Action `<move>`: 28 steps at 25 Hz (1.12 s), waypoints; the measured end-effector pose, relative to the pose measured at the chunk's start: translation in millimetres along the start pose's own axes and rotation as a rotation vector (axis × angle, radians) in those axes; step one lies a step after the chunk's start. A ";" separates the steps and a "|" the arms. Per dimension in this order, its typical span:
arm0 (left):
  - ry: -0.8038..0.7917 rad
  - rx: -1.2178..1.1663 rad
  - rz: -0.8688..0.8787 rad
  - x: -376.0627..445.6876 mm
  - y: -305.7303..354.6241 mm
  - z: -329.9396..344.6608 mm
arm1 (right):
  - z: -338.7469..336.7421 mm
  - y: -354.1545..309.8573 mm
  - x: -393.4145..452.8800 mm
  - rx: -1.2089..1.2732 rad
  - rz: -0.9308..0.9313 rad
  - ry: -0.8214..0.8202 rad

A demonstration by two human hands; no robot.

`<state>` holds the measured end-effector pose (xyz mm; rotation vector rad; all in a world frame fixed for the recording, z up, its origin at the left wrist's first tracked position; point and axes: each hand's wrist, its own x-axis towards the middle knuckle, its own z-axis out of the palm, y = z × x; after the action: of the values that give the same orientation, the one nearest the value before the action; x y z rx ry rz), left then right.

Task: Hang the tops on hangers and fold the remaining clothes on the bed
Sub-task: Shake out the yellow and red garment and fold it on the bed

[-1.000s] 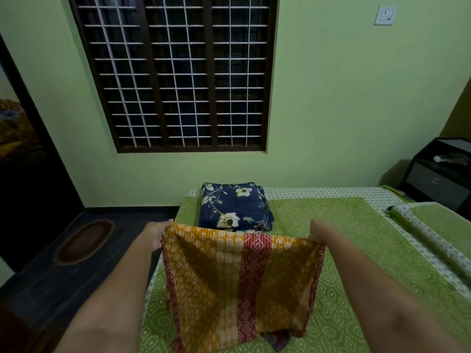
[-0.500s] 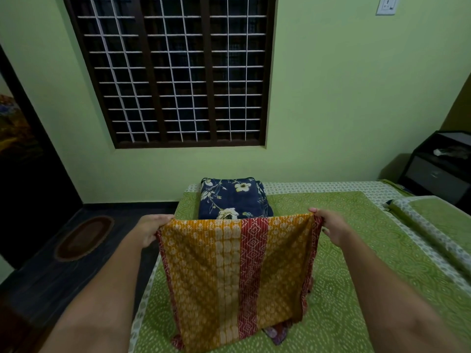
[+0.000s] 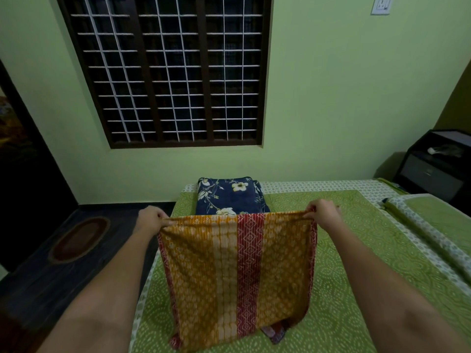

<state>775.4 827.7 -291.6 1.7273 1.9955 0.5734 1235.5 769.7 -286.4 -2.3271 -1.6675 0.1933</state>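
While the bottom of the mustard-and-red cloth (image 3: pixel 237 276) drags on the green bedspread (image 3: pixel 339 289) right in front of me, I've got its top edge stretched out between both hands. My left hand (image 3: pixel 150 220) has its fingers curled tight round the left corner, and my right hand (image 3: pixel 322 212) pinches the right corner the same way, so nothing's slack up there. Compared with a moment ago the top edge is pulled straighter and sits a bit higher, with my hands further apart. Just behind the cloth sits the folded navy floral piece (image 3: pixel 229 196), at the far end of the bed under the barred window (image 3: pixel 168 72).
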 end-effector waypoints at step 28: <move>-0.267 -1.305 0.787 -75.3 274.9 -104.0 | -180.0 -207.2 -29.9 1.644 -0.778 -0.174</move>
<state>947.6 787.6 -45.0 1.4251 0.3459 1.3693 1085.2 778.3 -55.0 -0.4460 -1.3383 1.0643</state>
